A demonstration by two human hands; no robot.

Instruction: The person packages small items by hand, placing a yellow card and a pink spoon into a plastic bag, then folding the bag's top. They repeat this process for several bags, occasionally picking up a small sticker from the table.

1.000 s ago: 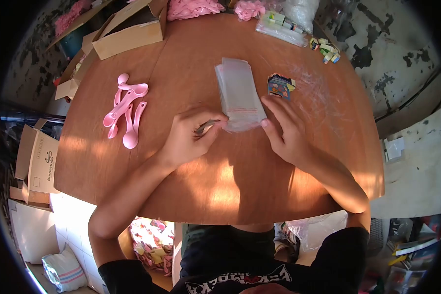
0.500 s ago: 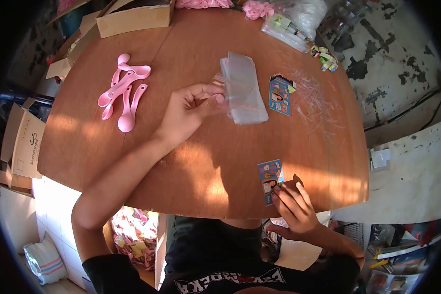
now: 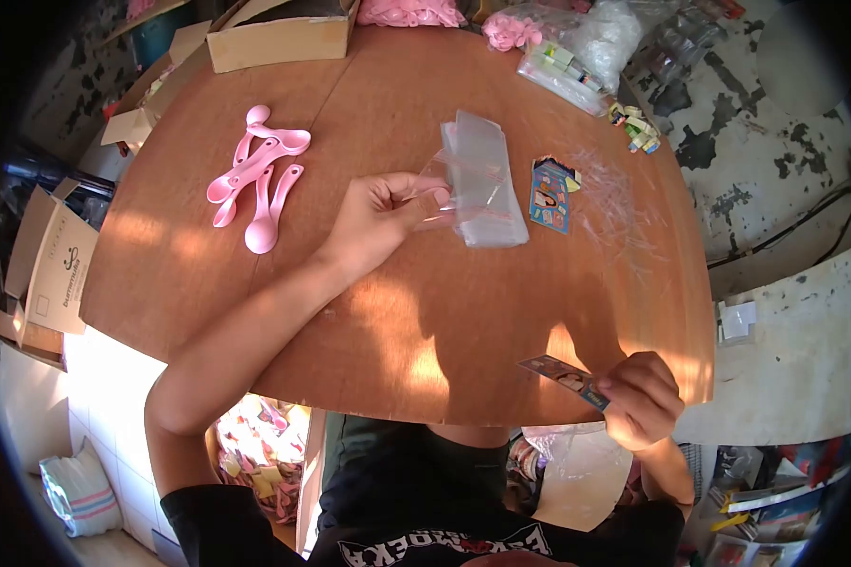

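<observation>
My left hand (image 3: pixel 392 219) is closed in a pinch on a clear plastic bag (image 3: pixel 438 197), beside the stack of clear bags (image 3: pixel 487 180) in the middle of the table. Near the front edge, my right hand (image 3: pixel 641 401) grips one end of a printed card (image 3: pixel 563 374), raised and tilted above the wood. Another stack of printed cards (image 3: pixel 549 200) lies to the right of the bags. Pink measuring spoons (image 3: pixel 259 178) rest in a loose pile at the left.
Thin clear strips (image 3: pixel 616 203) are scattered on the right of the brown table (image 3: pixel 350 326). Small folded pieces (image 3: pixel 636 128) lie at the far right edge. A cardboard box (image 3: pixel 279 40) and pink bundles (image 3: pixel 411 11) stand along the back.
My right hand has picked the card up off the table and moved right with it. My left hand stays pinched on the bag. The whole view has shifted slightly.
</observation>
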